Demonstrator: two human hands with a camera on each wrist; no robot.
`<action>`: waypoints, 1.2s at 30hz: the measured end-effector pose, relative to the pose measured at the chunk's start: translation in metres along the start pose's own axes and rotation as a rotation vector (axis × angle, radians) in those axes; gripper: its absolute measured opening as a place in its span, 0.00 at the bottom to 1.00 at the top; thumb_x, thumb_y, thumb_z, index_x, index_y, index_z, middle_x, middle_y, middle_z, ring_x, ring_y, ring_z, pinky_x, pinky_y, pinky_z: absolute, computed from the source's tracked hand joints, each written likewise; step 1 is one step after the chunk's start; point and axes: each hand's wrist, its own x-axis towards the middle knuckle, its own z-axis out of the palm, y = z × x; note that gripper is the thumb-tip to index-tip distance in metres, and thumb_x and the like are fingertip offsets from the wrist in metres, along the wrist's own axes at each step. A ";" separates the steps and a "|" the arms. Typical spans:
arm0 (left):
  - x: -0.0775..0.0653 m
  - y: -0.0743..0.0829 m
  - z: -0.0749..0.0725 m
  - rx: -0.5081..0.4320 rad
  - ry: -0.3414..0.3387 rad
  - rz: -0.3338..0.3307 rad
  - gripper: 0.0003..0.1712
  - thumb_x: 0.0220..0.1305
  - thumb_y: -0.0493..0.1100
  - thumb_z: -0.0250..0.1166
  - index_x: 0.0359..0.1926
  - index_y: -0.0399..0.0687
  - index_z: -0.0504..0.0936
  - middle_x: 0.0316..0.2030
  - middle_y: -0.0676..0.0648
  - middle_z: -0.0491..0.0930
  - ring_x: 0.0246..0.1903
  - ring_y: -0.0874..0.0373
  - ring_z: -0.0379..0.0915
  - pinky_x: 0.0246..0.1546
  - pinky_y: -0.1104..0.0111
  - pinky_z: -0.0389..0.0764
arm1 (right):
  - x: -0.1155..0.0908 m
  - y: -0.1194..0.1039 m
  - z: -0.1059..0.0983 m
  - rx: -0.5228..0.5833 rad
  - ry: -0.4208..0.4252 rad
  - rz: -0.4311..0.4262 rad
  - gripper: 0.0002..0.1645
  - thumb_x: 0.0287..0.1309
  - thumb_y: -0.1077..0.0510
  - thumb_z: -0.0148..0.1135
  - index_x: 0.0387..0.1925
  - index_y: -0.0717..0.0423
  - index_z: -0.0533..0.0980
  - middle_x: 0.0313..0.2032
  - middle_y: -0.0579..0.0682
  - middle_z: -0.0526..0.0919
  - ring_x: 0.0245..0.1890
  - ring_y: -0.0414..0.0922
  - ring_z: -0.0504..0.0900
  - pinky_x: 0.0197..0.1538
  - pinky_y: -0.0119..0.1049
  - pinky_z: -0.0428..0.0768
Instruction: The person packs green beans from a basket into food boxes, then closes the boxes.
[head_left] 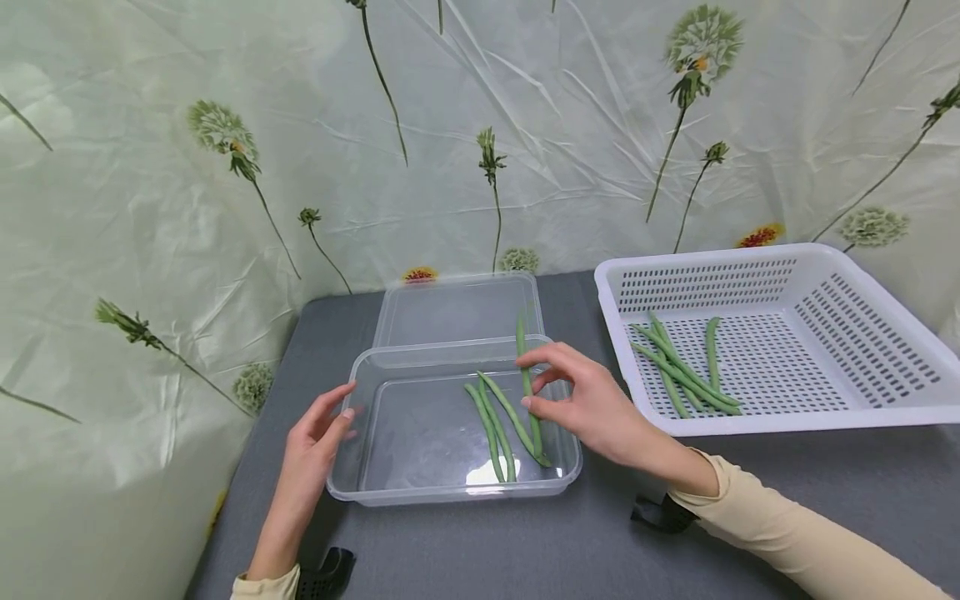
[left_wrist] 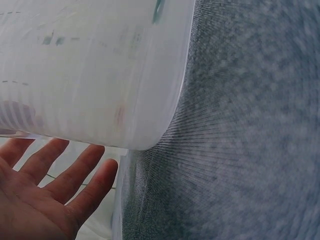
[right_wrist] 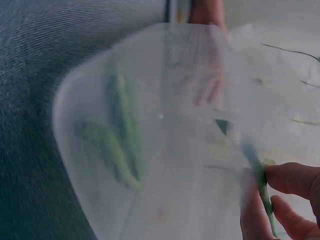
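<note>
My right hand [head_left: 592,400] pinches a green bean [head_left: 521,333] between thumb and fingers, above the right part of a clear plastic container [head_left: 397,498]. The bean stands nearly upright in the head view; whether its lower end touches the container cannot be told. Three other green beans [head_left: 489,433] lie on the container's floor, seen blurred through its wall in the right wrist view. At the container's left side is my left hand [head_left: 311,442], its fingers [left_wrist: 92,192] extended and spread, with tips at or close to the wall. Its thumb is near the rim.
Right of the container stands a white perforated basket [head_left: 847,333] with several green beans [head_left: 686,371] at its left end. A clear lid [head_left: 461,308] lies behind the container. All rest on a grey cloth-covered table [head_left: 480,550], before a flower-printed sheet [head_left: 450,192].
</note>
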 end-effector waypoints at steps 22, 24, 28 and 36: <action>0.000 0.002 0.002 0.012 0.001 -0.032 0.23 0.75 0.45 0.55 0.68 0.48 0.71 0.67 0.50 0.67 0.57 0.56 0.74 0.46 0.71 0.78 | 0.008 0.014 0.019 -0.198 -0.122 -0.001 0.23 0.55 0.58 0.73 0.53 0.50 0.79 0.49 0.46 0.80 0.35 0.34 0.81 0.34 0.32 0.80; 0.000 0.002 0.002 0.011 0.003 -0.030 0.23 0.76 0.45 0.55 0.68 0.48 0.71 0.67 0.50 0.68 0.57 0.57 0.74 0.46 0.71 0.78 | 0.006 0.015 0.018 -0.114 -0.107 0.016 0.23 0.56 0.61 0.72 0.53 0.49 0.78 0.49 0.47 0.79 0.36 0.36 0.82 0.33 0.33 0.82; 0.001 0.002 0.002 0.017 0.008 -0.030 0.23 0.75 0.45 0.55 0.68 0.49 0.71 0.66 0.50 0.68 0.57 0.56 0.75 0.46 0.70 0.78 | 0.003 0.016 0.017 0.043 -0.087 0.049 0.22 0.58 0.64 0.70 0.54 0.46 0.78 0.48 0.48 0.78 0.34 0.41 0.84 0.33 0.38 0.84; 0.000 0.003 -0.001 0.016 0.009 -0.027 0.23 0.76 0.44 0.55 0.68 0.48 0.71 0.67 0.49 0.68 0.56 0.58 0.75 0.46 0.70 0.78 | -0.008 -0.001 0.000 0.153 -0.114 0.021 0.22 0.60 0.61 0.69 0.55 0.48 0.77 0.53 0.47 0.78 0.35 0.47 0.85 0.37 0.41 0.85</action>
